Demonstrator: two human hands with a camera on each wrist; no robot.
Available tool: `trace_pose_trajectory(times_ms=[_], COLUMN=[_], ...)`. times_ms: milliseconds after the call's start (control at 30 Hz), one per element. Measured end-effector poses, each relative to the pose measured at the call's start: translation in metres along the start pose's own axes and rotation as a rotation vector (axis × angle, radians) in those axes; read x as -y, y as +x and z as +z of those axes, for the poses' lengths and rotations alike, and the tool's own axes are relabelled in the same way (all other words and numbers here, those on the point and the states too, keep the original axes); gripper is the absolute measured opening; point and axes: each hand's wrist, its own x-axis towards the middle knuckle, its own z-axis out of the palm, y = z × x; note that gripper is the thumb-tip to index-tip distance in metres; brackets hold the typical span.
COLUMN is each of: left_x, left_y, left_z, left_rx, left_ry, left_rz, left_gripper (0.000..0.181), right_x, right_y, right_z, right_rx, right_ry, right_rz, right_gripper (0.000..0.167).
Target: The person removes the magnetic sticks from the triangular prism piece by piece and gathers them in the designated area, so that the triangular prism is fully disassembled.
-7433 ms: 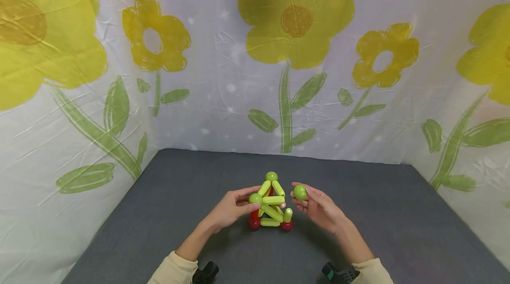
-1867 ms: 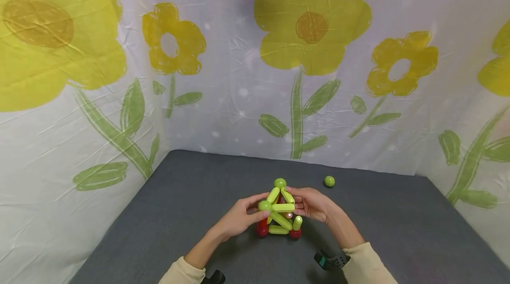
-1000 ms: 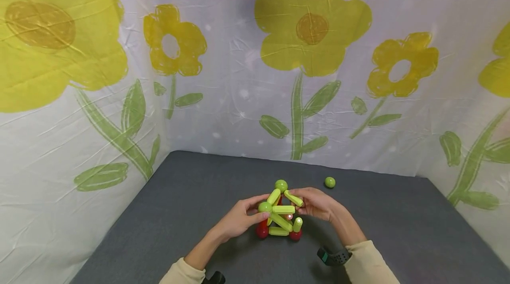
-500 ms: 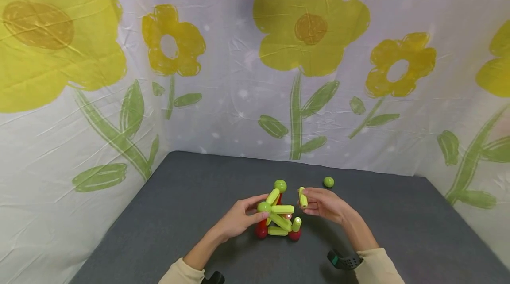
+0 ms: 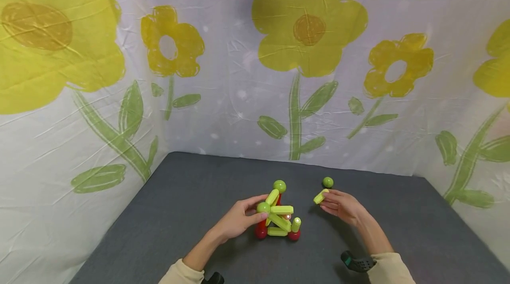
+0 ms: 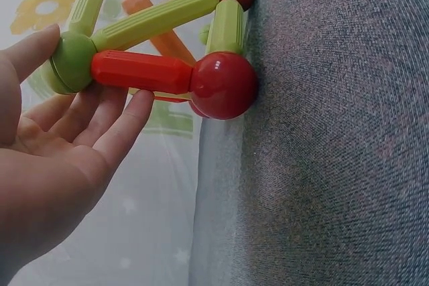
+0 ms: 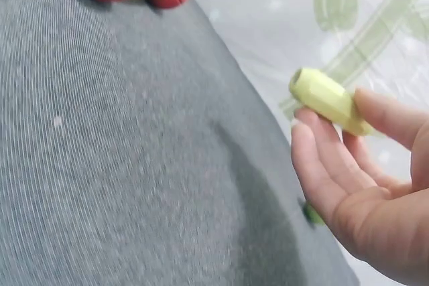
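A structure of green and red balls joined by rods stands on the dark table, its yellow-green rod [image 5: 282, 209] jutting right. My left hand [image 5: 238, 220] grips its left green ball [image 5: 263, 207] between thumb and fingers. In the left wrist view that green ball [image 6: 72, 62] joins a red rod [image 6: 142, 72], which ends in a red ball [image 6: 224, 85] on the table. Off to the right, my right hand [image 5: 345, 206] pinches a loose yellow-green rod [image 5: 320, 197] above the table. The right wrist view shows this rod [image 7: 330, 100] between thumb and fingertips of my right hand [image 7: 375, 185].
A loose green ball [image 5: 328, 182] lies on the table just behind the held rod. The dark table [image 5: 191, 173] reaches back to a pale cloth [image 5: 223, 98] printed with yellow flowers, which also hangs at both sides.
The right hand has pulled a rod off the structure's upper right side and carried it right, near the loose ball. Earlier, that ball was put down from the right hand. The left hand keeps its grip.
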Motion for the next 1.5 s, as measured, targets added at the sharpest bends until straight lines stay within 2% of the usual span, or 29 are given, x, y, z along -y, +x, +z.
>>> trace_pose_trajectory(times_ms=[100, 233, 433, 767, 967, 1233, 1367, 1500], left_x=[0.0, 0.001, 0.001, 0.001, -0.001, 0.0, 0.0, 0.0], left_y=[0.0, 0.0, 0.0, 0.0, 0.0, 0.0, 0.0, 0.0], left_z=[0.0, -0.001, 0.0, 0.0, 0.0, 0.001, 0.0, 0.001], left_rx=[-0.003, -0.003, -0.001, 0.002, 0.003, 0.003, 0.001, -0.003], left_ry=[0.002, 0.003, -0.009, -0.027, -0.021, -0.019, -0.023, -0.016], left_rz=[0.0, 0.0, -0.004, -0.019, -0.013, -0.018, -0.012, -0.012], left_gripper=[0.057, 0.057, 0.057, 0.058, 0.058, 0.058, 0.058, 0.058], right_x=[-0.003, -0.006, -0.011, -0.019, -0.015, -0.012, -0.012, -0.012], right_y=[0.001, 0.004, 0.008, 0.015, 0.022, 0.025, 0.025, 0.023], right_z=[-0.007, -0.014, -0.019, -0.02, -0.02, -0.019, -0.02, -0.021], right_rx=[-0.047, -0.157, -0.304, -0.471, -0.592, -0.684, -0.688, -0.67], right_ry=[0.026, 0.063, 0.106, 0.162, 0.148, 0.083, 0.109, 0.127], right_rz=[-0.017, -0.028, 0.003, -0.015, 0.02, 0.087, 0.074, 0.062], right_gripper=[0.05, 0.057, 0.068, 0.065, 0.063, 0.042, 0.03, 0.024])
